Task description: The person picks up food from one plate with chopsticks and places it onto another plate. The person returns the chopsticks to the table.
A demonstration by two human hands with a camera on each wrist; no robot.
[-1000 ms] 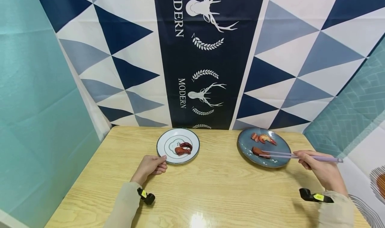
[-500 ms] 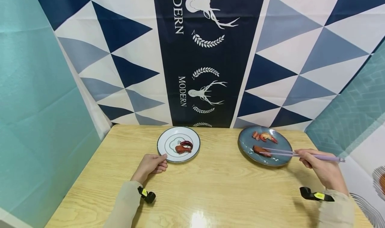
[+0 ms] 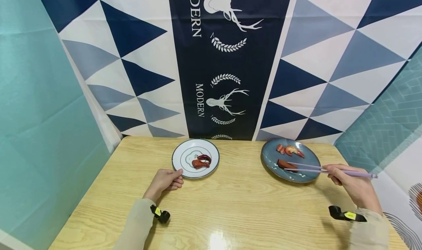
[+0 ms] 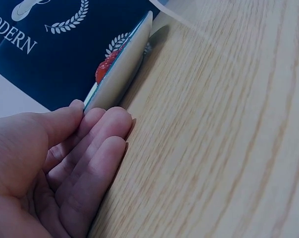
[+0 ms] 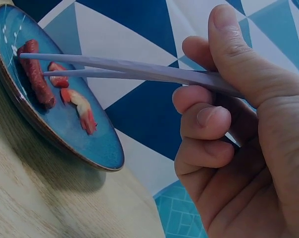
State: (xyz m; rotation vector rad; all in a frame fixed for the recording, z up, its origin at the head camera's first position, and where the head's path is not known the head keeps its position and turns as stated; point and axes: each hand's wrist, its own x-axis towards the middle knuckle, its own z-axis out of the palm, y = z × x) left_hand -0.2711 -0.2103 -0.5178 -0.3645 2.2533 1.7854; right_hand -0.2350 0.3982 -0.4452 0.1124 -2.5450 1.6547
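Note:
My left hand [image 3: 166, 180] pinches the near-left rim of a white plate [image 3: 179, 160], thumb on top and fingers beneath. On that plate lie a red-brown drumstick [image 3: 199, 164] and a dark red curved piece [image 3: 208, 157]. My right hand [image 3: 351, 182] holds a pair of lilac chopsticks [image 5: 164, 74] between thumb and fingers. Their slightly parted tips reach over a blue plate [image 3: 271, 151] to a brown sausage-shaped piece [image 5: 38, 74], one tip overlapping it in the right wrist view, the other beside it. Behind it are a shrimp [image 5: 80, 109] and small reddish slices [image 5: 58, 74].
Both plates stand at the back of a wooden table [image 3: 230, 206], a wide gap between them. A patterned cloth [image 3: 227, 59] hangs right behind, with teal cloth [image 3: 49, 133] along the left side. A black camera [image 3: 159, 214] is strapped to each wrist.
The chopstick tips have shifted slightly at the sausage-shaped piece and stand a little wider apart. My left hand stays at the white plate's rim. The head view has shifted a little.

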